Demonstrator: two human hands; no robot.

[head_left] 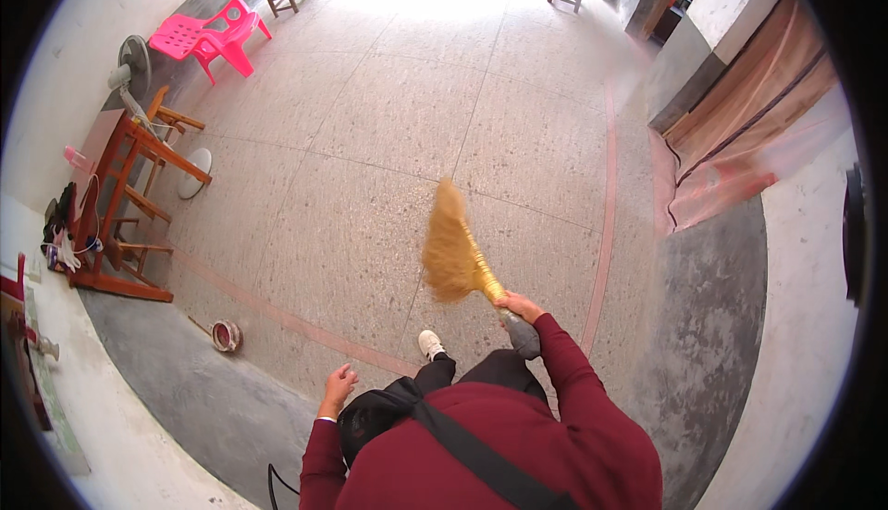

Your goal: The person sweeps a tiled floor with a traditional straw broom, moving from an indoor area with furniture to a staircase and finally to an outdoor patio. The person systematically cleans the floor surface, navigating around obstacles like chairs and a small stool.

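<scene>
The right hand (520,307) grips the handle of a straw broom (453,249), bristles fanned toward twelve o'clock over speckled stone floor (388,131). The left hand (339,387) hangs free at seven o'clock, fingers loosely curled, holding nothing. Wide bare floor runs ahead to twelve. At nine stands an orange wooden table (125,149); pink plastic chair (211,36) at eleven; wall (795,325) at three.

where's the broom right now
In the head view the broom is centre frame, held in the right hand, bristles over the floor ahead of the white shoe.
</scene>
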